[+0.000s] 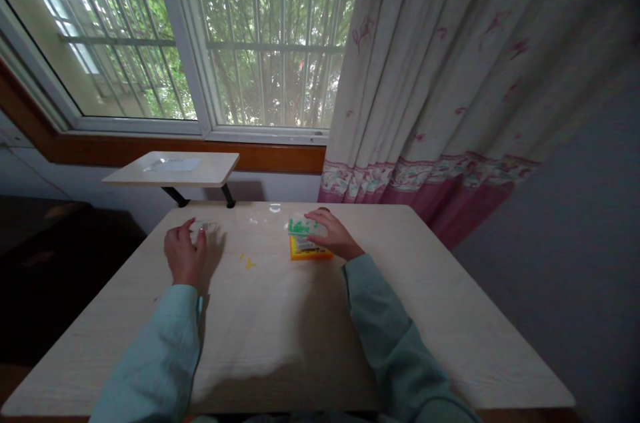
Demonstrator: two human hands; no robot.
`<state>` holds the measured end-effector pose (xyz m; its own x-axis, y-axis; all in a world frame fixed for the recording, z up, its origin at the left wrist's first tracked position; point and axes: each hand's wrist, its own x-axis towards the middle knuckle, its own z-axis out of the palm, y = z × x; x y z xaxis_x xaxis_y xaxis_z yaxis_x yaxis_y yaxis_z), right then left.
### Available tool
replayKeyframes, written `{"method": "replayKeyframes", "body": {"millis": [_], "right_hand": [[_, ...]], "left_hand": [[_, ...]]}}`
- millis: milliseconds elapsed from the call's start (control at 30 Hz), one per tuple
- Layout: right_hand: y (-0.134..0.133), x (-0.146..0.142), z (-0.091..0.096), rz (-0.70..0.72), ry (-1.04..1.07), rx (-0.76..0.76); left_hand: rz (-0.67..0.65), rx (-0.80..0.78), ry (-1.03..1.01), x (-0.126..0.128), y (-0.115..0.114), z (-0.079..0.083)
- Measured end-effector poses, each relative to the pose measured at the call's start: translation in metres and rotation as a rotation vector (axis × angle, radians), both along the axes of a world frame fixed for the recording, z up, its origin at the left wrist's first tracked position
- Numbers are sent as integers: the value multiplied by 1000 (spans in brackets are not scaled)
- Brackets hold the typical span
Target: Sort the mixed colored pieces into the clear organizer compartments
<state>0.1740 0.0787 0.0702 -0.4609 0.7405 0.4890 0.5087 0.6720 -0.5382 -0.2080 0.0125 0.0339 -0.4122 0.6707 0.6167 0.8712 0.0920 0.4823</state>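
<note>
My left hand (184, 255) rests on the pale wooden table (280, 336), its fingers curled around a small clear or white object (201, 227) that I cannot name. My right hand (334, 235) lies to the right of a small stack: an orange-framed tray or box (307, 251) with a white and green piece (303, 227) on top. Its fingers touch the top piece. A few small yellow bits (247, 263) lie on the table between my hands. Both arms wear light teal sleeves.
A small white shelf-like table (175, 169) on black legs stands behind the main table, below the barred window (200, 36). A floral curtain (450, 76) hangs at the right. Dark floor lies to the left of the table.
</note>
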Motion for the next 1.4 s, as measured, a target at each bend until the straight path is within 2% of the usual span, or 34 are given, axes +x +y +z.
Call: {"method": "replayKeyframes", "body": {"millis": [100, 200, 233, 267, 367, 500, 633, 733, 1033, 1267, 1400], "right_hand": [[-13, -16, 9, 129, 50, -4], [-27, -40, 9, 201, 56, 32], [-31, -48, 7, 197, 63, 56], [-35, -57, 5, 191, 67, 76], [-45, -79, -4, 166, 48, 135], [-54, -102, -13, 100, 39, 205], [-52, -119, -19, 153, 45, 183], [-50, -129, -20, 129, -21, 159], [-51, -147, -18, -49, -263, 131], [-55, -145, 0, -83, -418, 91], [-60, -152, 3, -150, -474, 86]], "left_hand": [[-490, -3, -254, 37, 2, -1], [-916, -78, -570, 76, 1, -11], [-1025, -94, -686, 86, 0, -15], [-1068, -87, -784, 94, 0, -19], [-1021, -50, -925, 102, -1, -27], [-935, -52, -1059, 94, 1, -30], [-885, -35, -1130, 88, 5, -32], [-886, -22, -1172, 86, 7, -36], [-923, -26, -1246, 81, 12, -46], [-959, -35, -1346, 82, 15, -48], [-1013, -84, -1378, 79, 14, -45]]}}
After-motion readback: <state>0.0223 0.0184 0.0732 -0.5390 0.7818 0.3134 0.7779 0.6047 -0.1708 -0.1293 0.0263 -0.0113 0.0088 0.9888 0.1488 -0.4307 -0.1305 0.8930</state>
